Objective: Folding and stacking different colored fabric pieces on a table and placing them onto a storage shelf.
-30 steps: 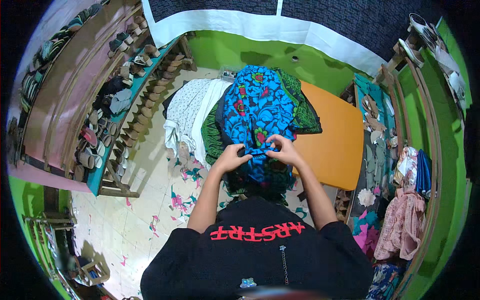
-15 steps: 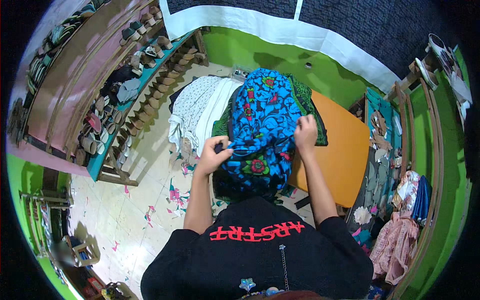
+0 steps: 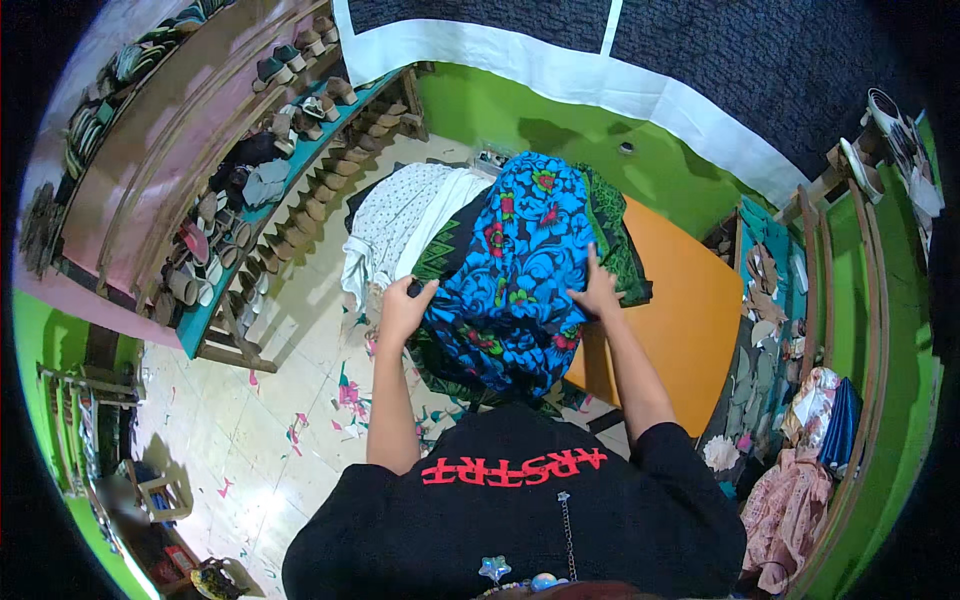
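Note:
A blue cloth with black scrolls and red flowers [image 3: 530, 225] is draped in front of me, its near end hanging close to my body. At its left edge, my left hand [image 3: 402, 312] is closed, with dark fabric showing between thumb and fingers. My right hand [image 3: 600, 292] lies at the cloth's right edge, fingers stretched apart and open. Beneath the blue cloth, a green and black patterned cloth [image 3: 615, 235] shows on both sides. To the left is a white dotted cloth [image 3: 400, 205]. An orange tabletop [image 3: 680, 300] extends to the right.
Along the left, a teal shelf [image 3: 300, 160] carries rows of shoes and shoe forms. Pink and green scraps [image 3: 348, 392] litter the tiled floor. At right, a pink cloth [image 3: 790, 510] hangs by a wooden rack [image 3: 870, 300]. A green wall [image 3: 480, 100] stands behind.
The blue cloth, bunched between both hands before, now lies flatter and more spread. My left hand has moved left and slightly down. My right hand has opened and dropped lower.

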{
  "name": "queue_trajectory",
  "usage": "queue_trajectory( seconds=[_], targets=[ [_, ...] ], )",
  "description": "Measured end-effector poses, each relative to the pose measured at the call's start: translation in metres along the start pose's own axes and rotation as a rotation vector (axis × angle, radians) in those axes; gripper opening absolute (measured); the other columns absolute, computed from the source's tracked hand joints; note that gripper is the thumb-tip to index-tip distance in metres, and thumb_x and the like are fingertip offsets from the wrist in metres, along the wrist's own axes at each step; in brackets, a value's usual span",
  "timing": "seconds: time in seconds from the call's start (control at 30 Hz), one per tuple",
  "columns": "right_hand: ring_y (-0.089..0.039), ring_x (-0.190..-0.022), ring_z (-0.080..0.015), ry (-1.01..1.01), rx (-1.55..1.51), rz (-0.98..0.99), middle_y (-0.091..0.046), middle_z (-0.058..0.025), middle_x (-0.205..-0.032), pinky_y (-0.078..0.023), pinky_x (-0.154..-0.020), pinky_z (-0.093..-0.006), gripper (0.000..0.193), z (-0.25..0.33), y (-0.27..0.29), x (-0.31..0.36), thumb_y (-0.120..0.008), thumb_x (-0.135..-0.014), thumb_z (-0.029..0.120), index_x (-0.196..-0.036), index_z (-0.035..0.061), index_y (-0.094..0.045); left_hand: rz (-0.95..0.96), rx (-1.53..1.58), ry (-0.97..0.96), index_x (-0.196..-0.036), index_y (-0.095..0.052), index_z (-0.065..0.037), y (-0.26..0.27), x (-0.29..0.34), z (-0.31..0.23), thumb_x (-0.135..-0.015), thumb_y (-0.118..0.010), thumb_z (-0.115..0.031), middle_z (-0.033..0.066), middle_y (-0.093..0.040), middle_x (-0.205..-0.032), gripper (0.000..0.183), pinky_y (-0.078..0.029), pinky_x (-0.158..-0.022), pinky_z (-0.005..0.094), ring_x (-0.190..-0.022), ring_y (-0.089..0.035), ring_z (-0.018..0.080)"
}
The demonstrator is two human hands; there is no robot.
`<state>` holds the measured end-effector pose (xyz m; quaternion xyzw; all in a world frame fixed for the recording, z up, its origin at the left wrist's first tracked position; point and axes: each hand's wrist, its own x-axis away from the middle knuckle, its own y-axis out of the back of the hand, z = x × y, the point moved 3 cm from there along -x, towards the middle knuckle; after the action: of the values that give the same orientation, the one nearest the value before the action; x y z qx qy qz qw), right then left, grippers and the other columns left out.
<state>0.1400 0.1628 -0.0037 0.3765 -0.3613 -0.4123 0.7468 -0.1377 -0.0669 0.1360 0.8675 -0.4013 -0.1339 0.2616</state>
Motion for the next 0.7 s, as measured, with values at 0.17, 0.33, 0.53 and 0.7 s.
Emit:
queue_trajectory(
  seconds=[0.17, 0.33, 0.53, 0.7],
  targets=[
    [-0.047, -0.103, -0.0372, -0.083, 0.200, 0.181, -0.053, -0.0163, -0.107, -0.036, -0.081, -0.0604, 0.078, 0.011, -0.011, 0.002, -0.068, -0.064, 0.037, -0.129, 0.0281, -0.026, -0.045, -0.035, -0.131, -0.058, -0.047, 0.002, -0.006, -0.003, 0.007, -0.068, -0.067, -0.029, 0.0036, -0.039, -0.048, 0.038, -0.029, -0.044, 0.0294, -0.047, -0.034, 0.0095],
    [-0.056, -0.085, -0.0379, -0.344, 0.114, -0.140, -0.058, -0.0231, -0.089, -0.045, -0.073, -0.0460, 0.037, -0.055, 0.016, 0.051, -0.056, -0.073, 0.034, -0.084, -0.0010, -0.059, 0.036, 0.011, -0.142, -0.060, -0.046, 0.003, -0.002, 0.000, -0.014, -0.070, -0.064, -0.030, 0.0087, -0.041, -0.049, 0.039, -0.031, -0.046, 0.0317, -0.048, -0.035, 0.0139],
    [-0.056, -0.082, -0.0385, -0.702, 0.135, -0.272, -0.058, -0.0244, -0.087, -0.045, -0.072, -0.0466, 0.036, -0.137, 0.018, 0.180, -0.051, -0.072, 0.032, -0.082, -0.0013, -0.060, 0.400, 0.120, -0.324, -0.078, -0.056, 0.003, -0.057, 0.020, -0.027, -0.070, -0.062, -0.032, 0.0191, -0.055, -0.067, 0.037, -0.042, -0.057, 0.0340, -0.061, -0.055, 0.0282],
    [-0.055, -0.086, -0.0381, -0.980, 0.046, -0.425, -0.058, -0.0240, -0.088, -0.044, -0.073, -0.0453, 0.036, -0.154, 0.009, 0.262, -0.053, -0.072, 0.029, -0.091, -0.0012, -0.057, 0.622, -0.002, -0.341, -0.080, -0.057, 0.003, -0.088, 0.037, -0.036, -0.070, -0.062, -0.034, 0.0210, -0.055, -0.068, 0.039, -0.042, -0.059, 0.0370, -0.065, -0.054, 0.0341]
  ],
)
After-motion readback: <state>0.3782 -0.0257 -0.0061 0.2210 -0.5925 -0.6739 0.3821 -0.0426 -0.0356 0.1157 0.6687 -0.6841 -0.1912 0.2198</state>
